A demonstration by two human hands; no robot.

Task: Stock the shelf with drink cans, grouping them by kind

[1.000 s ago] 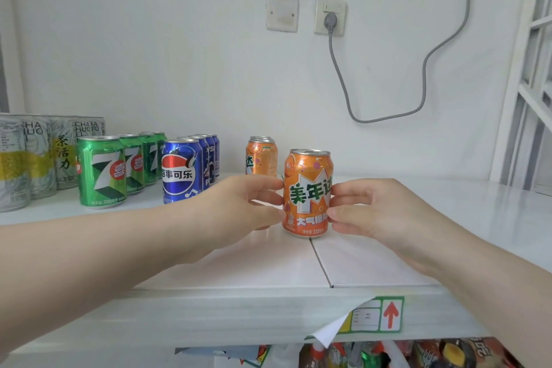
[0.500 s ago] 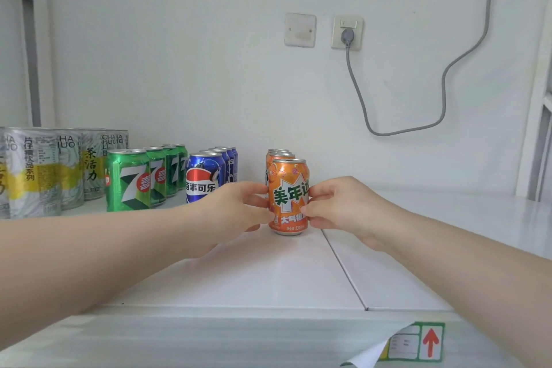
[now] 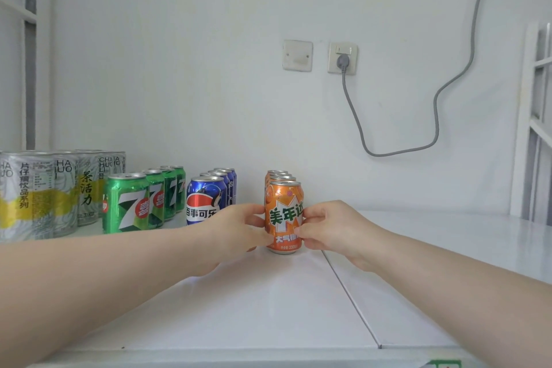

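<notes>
On the shelf (image 3: 448, 248), four rows run back toward the wall (image 3: 209, 69): tea cans (image 3: 44, 197) leftmost, then 7-Up cans (image 3: 128, 203), Pepsi cans (image 3: 203, 197), Mirinda cans (image 3: 283, 206) rightmost.

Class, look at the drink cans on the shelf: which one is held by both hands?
The front orange can, heading the orange row: the left hand and right hand grip its sides; no other can is held.

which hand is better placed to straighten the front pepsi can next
Left, probably. The left hand grips the orange can on the side facing the front blue Pepsi can, and partly overlaps it in view. The right hand grips the far side, so the orange can stands in its way.
</notes>
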